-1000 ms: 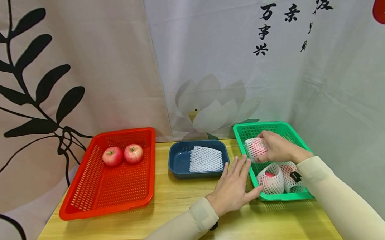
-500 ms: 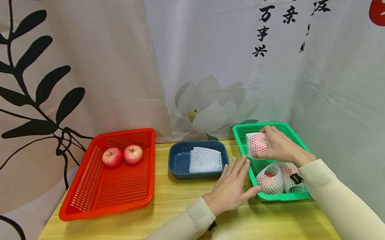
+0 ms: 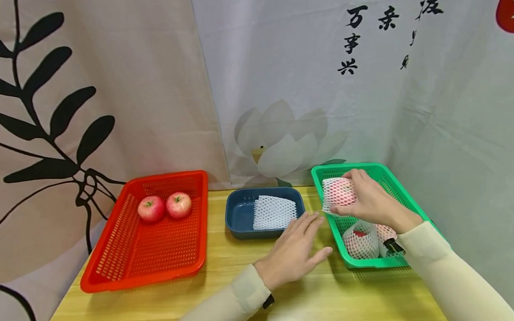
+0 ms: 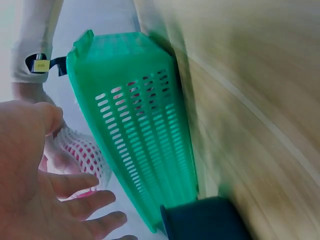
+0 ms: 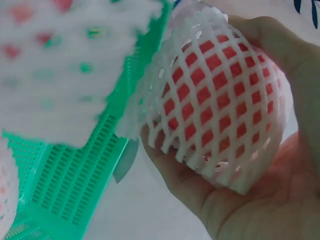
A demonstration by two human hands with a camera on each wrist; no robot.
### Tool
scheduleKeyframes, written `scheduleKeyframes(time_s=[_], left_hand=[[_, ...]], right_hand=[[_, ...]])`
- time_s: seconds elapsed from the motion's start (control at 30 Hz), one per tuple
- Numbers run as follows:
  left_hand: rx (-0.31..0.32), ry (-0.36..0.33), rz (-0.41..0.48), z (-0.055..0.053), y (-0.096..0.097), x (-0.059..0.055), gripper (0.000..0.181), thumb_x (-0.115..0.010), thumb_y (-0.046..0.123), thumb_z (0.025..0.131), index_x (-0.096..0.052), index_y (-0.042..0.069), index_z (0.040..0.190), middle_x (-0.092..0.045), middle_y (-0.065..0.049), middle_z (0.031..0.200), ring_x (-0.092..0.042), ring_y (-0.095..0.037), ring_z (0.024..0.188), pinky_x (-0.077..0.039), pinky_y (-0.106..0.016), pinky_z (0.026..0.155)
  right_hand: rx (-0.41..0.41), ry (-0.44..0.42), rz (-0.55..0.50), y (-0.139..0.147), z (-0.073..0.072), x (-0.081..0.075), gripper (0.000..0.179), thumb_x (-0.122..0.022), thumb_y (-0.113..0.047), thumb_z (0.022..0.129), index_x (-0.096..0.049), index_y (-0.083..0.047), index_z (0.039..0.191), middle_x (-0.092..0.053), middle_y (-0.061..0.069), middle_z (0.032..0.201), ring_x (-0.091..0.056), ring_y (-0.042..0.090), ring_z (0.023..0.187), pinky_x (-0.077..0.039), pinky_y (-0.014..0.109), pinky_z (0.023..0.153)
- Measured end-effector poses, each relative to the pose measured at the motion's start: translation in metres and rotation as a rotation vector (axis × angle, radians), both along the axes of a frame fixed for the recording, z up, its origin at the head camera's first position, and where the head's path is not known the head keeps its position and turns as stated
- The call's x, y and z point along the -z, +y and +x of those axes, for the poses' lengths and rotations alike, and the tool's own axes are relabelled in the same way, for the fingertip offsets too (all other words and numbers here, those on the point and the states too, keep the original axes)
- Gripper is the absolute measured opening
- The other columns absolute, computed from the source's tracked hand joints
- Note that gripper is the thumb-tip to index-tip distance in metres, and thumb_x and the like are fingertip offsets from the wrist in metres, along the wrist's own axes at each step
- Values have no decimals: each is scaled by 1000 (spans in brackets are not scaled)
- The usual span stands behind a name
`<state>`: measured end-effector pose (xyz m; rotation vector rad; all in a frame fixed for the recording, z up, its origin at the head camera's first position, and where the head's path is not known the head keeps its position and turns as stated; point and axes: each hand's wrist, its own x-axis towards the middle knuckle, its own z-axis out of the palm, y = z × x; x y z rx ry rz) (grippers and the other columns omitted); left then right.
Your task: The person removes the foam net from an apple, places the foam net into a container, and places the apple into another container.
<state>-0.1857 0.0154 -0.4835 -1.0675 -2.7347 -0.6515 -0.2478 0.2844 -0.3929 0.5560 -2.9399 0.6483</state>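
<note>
My right hand [image 3: 372, 201] grips an apple in a white foam net sleeve [image 3: 339, 193] over the green basket [image 3: 384, 181]. In the right wrist view the fingers and thumb curl round the netted apple [image 5: 220, 100], its red skin showing through the mesh. Two more netted apples [image 3: 360, 240] lie at the near end of that basket, one partly hidden by the right wrist. My left hand [image 3: 289, 255] hovers between the blue tray and the green basket, fingers spread and holding nothing. In the left wrist view that hand [image 4: 45, 185] is beside the basket's side wall [image 4: 145, 130].
A dark blue tray [image 3: 241, 214] with flat white foam net sleeves [image 3: 274, 212] stands at the middle back. On the left is a red basket [image 3: 158, 258] with two bare apples [image 3: 151, 208] at its far end. The wooden table [image 3: 130, 312] meets printed cloth behind.
My right hand has lifted the netted apple slightly and moved it a little left over the green basket. My left hand has drawn back to the left, away from the green basket's rim.
</note>
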Motion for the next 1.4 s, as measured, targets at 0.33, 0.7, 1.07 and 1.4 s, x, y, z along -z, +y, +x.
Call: scheduleKeyframes(time_s=[0.33, 0.7, 1.07, 1.4], left_hand=[[-44, 41, 24, 8, -33, -3, 70, -60, 53, 121, -50, 9, 175, -53, -14, 180, -54, -33, 167, -46, -59, 138], [-92, 28, 74, 12, -73, -4, 68, -72, 46, 116, -53, 13, 173, -59, -11, 174, -60, -31, 159, -51, -55, 134], [-139, 45, 97, 19, -106, -3, 64, -77, 42, 114, -60, 14, 168, -66, -9, 166, -66, -33, 152, -53, -58, 132], [-159, 56, 123, 28, -124, 0, 56, -81, 36, 112, -66, 13, 161, -70, -8, 160, -69, -29, 148, -60, -52, 125]], right_hand=[[-28, 43, -45, -25, 18, 0, 91, -97, -56, 94, -53, 0, 152, -64, 18, 132, -66, 28, 108, -62, 43, 90], [-96, 92, -76, -54, 36, 9, 87, -99, -49, 93, -56, -1, 151, -65, 17, 137, -67, 28, 114, -64, 50, 98], [-124, 82, -92, -79, 53, 21, 89, -100, -50, 92, -56, -2, 153, -66, 14, 142, -69, 26, 117, -66, 50, 99], [-173, 78, -91, -103, 66, 40, 87, -101, -49, 89, -59, -4, 151, -65, 11, 137, -66, 17, 111, -66, 43, 95]])
